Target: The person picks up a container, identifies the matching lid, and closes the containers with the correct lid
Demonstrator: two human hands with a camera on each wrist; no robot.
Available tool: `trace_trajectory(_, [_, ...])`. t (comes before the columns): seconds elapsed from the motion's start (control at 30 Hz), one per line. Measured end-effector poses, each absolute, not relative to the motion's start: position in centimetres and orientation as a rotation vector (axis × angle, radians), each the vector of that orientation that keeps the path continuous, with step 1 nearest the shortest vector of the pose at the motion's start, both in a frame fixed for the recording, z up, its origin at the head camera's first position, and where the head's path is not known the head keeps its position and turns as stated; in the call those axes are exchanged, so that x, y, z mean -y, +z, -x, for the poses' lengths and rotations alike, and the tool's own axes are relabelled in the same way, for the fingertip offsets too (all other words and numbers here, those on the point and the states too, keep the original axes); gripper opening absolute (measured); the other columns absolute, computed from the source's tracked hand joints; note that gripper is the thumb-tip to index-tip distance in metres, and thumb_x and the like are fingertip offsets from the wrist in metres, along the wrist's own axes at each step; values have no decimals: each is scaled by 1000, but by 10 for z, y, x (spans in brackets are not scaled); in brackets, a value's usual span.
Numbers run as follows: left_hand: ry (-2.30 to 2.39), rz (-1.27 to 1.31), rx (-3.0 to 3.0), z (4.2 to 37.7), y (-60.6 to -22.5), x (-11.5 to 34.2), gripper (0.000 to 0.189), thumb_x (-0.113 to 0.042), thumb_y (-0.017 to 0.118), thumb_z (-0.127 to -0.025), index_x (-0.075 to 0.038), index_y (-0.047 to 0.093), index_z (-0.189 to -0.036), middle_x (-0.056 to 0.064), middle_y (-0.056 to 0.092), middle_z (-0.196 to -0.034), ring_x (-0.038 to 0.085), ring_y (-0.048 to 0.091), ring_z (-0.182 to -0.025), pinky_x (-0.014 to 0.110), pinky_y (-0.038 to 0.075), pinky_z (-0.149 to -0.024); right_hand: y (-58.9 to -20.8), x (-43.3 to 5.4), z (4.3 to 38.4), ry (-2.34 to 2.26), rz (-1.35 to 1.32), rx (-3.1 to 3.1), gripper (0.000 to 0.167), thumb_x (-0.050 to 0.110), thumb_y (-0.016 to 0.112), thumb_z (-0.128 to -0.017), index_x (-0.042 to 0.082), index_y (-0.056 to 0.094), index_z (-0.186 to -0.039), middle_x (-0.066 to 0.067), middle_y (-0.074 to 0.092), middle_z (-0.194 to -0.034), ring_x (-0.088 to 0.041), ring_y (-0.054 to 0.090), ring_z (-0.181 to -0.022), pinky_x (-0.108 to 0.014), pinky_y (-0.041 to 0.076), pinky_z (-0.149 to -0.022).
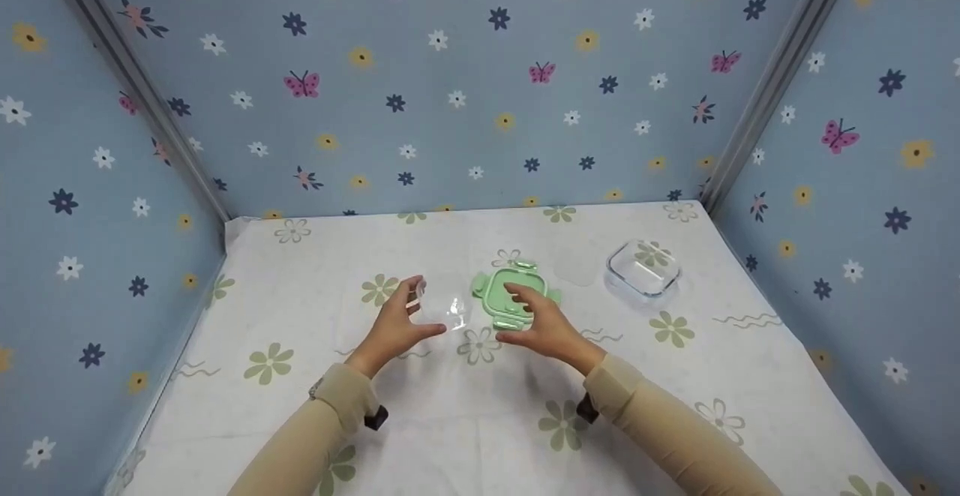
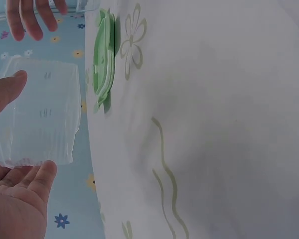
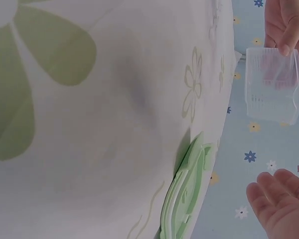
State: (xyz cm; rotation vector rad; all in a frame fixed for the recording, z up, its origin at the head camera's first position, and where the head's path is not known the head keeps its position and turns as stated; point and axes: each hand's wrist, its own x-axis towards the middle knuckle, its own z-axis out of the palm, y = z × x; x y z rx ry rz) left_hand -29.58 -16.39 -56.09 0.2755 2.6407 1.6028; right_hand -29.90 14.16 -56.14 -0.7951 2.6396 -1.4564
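My left hand (image 1: pixel 396 327) grips a clear, translucent plastic box (image 1: pixel 448 308), thumb on its near side and fingers on its left. In the left wrist view the box (image 2: pixel 42 114) looks held up off the tabletop, with faint raised marks on its wall. My right hand (image 1: pixel 551 331) is over the near right part of a green clip lid (image 1: pixel 517 282), fingers spread and slightly bent, holding nothing. In the right wrist view, a gap separates the right hand (image 3: pixel 284 199) from the box. The lid lies flat, its side flaps folded outward.
To the right stands a clear glass container (image 1: pixel 645 290) with rounded corners. Between it and the lid lies a faint translucent flat piece (image 1: pixel 576 267), its kind hard to tell. A flower-patterned white cloth (image 1: pixel 450 436) covers the table, and blue patterned walls (image 1: pixel 480 136) enclose it.
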Motion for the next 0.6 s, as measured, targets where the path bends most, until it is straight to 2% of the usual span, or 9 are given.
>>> trace_trajectory(0.17, [1594,-290,-2634,293,-560,159,96,-10,93,-86,-3,38,-164,20,44,-169,41,44,-157,49,44,-126,-557,-138,303,-1466,817,-2607,85,14,91,-88,-1,47,-160,-23,51,-163,-49,54,-145,-64,48,-119])
trace_trajectory(0.33, [1566,-276,-2630,291,-559,156,99,-15,95,-84,-6,37,-165,16,44,-170,39,44,-157,48,45,-125,-556,-135,309,-1445,791,-2580,88,16,92,-88,4,46,-162,-19,49,-167,-45,52,-149,-62,46,-122])
trace_trajectory(0.6, [1564,-307,-2609,289,-560,152,101,-15,96,-84,-7,37,-165,15,46,-169,37,46,-156,47,45,-125,-559,-132,316,-1438,798,-2516,91,16,92,-88,5,43,-164,-24,46,-167,-47,50,-150,-66,43,-122])
